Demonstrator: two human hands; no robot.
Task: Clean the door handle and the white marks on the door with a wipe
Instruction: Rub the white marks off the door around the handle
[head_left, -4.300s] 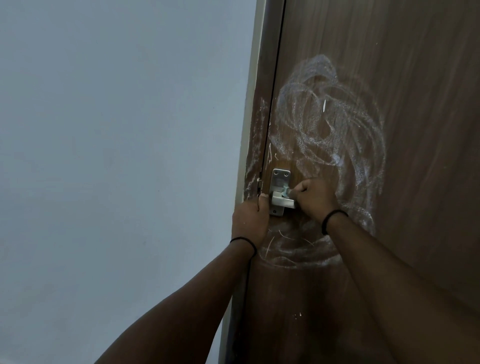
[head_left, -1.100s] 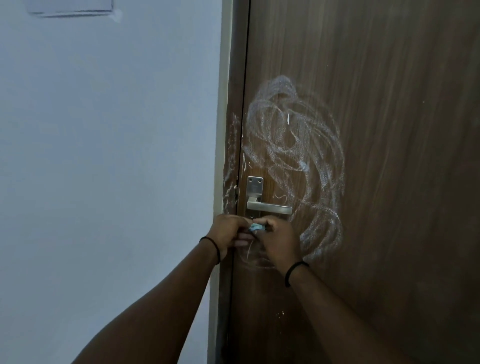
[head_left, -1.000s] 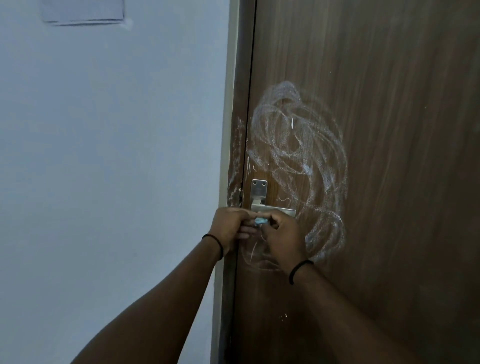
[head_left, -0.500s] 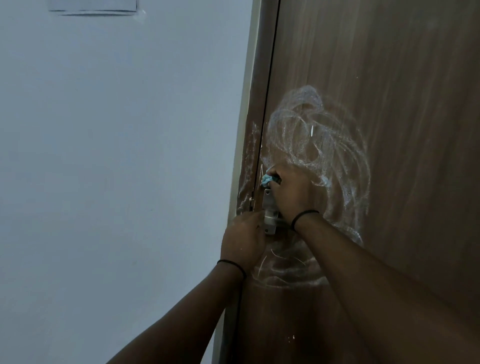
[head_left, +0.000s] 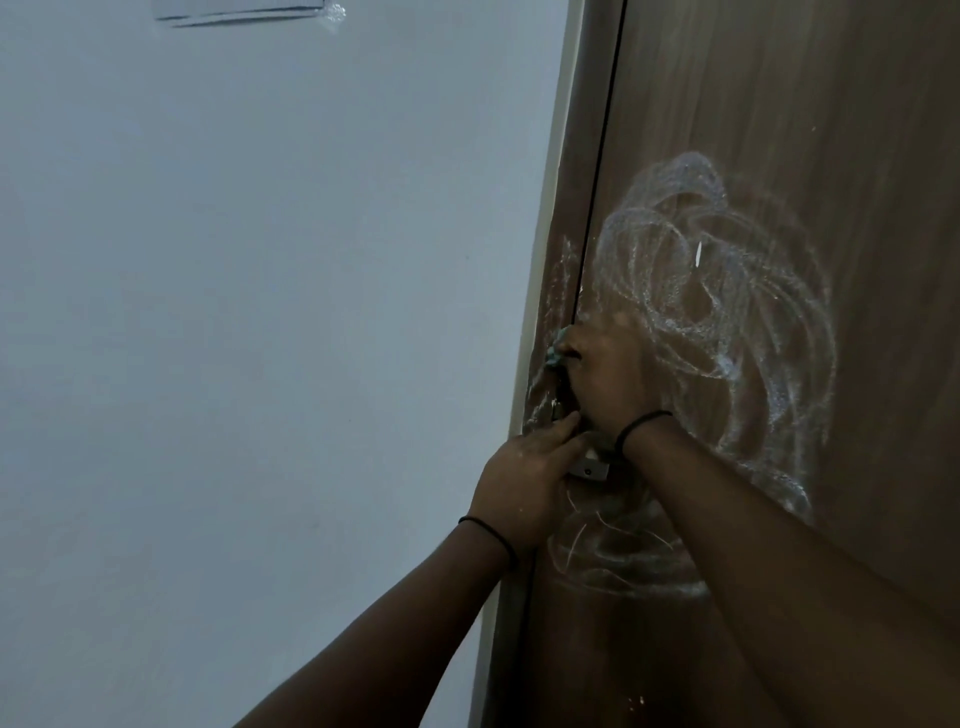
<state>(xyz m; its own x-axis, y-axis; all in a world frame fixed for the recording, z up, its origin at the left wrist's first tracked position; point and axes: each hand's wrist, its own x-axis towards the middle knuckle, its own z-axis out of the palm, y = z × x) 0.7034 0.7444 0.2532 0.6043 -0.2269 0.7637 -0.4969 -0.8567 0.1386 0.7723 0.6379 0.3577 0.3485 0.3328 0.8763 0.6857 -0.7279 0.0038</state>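
Across the brown door (head_left: 779, 130), white marks (head_left: 727, 322) swirl. At its left edge the right hand (head_left: 608, 374) clenches a blue wipe (head_left: 555, 353); the left hand (head_left: 524, 483), fingers extended, rests beside the door handle (head_left: 587, 467).

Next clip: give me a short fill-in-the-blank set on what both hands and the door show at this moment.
1. The wipe is held in the ____ hand.
2. The left hand rests beside the metal ____.
3. The scribbled marks on the door are ____ in colour.
4. Each wrist wears a thin black ____.

Missing words: right; handle plate; white; band
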